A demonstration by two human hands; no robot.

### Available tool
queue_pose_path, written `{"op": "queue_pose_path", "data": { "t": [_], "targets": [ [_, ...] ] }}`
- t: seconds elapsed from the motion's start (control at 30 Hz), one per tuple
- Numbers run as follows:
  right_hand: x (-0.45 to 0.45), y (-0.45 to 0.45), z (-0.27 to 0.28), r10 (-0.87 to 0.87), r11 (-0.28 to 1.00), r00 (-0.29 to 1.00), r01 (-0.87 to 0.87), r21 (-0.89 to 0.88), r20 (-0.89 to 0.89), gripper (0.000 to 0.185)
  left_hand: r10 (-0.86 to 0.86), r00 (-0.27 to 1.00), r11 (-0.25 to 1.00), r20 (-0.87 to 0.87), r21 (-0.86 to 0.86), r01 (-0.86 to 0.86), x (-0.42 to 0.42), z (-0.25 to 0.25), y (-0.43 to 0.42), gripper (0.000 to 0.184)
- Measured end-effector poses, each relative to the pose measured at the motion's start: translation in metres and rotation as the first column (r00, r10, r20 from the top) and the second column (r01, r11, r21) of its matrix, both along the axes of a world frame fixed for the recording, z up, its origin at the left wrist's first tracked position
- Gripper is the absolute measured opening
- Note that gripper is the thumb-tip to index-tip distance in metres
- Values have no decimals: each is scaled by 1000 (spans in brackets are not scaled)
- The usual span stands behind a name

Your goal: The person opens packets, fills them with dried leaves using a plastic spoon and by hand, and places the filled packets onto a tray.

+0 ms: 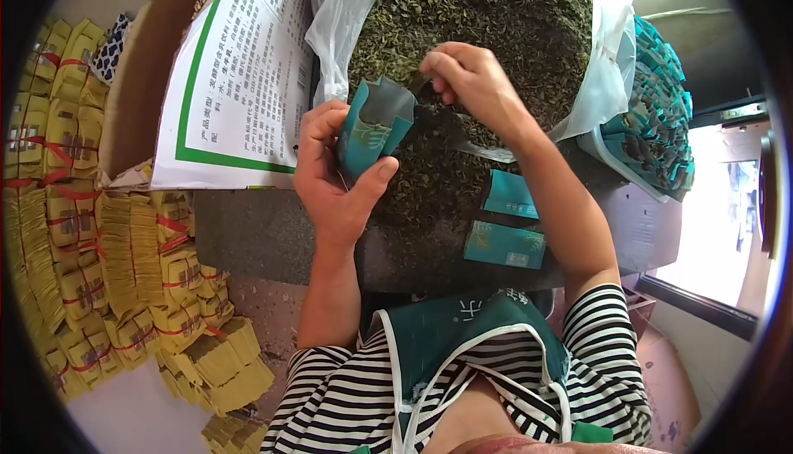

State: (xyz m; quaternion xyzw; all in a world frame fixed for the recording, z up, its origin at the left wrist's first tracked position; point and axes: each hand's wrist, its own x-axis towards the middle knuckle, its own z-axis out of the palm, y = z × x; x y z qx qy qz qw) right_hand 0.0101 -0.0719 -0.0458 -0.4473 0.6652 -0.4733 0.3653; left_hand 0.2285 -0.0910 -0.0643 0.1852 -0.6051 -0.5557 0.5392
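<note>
My left hand [326,185] is wrapped around a teal packet [363,138], with its silvery mouth open and facing up. Just right of that mouth, my right hand [479,82] has its fingers pinched together, with a dark bit of dried leaves at the fingertips. Below and behind it spreads a large heap of dried leaves [504,0] in a clear plastic bag [610,49], and some have spilled toward me. Two flat teal packets, an upper one [508,193] and a lower one [504,244], lie on the dark tabletop [248,231] near my right forearm.
A cardboard box [132,90] with a white printed panel [239,82] stands left of the leaves. To the right, a pale tub [619,165] is heaped with teal packets [652,107]. Bundles of yellow packets [83,239] tied with red bands are stacked at far left.
</note>
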Motion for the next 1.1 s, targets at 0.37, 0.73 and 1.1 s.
{"op": "queue_pose_path", "data": {
  "t": [0.37, 0.73, 1.1],
  "targets": [
    [-28, 48, 76, 9, 995, 1000, -11, -101, -26, 27, 63, 988, 994, 140, -93, -51, -8, -1, 2, 50],
    [-4, 57, 82, 211, 976, 973, -215, -32, -90, 23, 151, 955, 963, 254, -257, -83, -11, -1, 4, 48],
    [44, 74, 109, -26, 866, 574, -396, -305, -818, 11, -44, 988, 999, 145, 29, 40, -14, -2, 15, 50]
  ]
}}
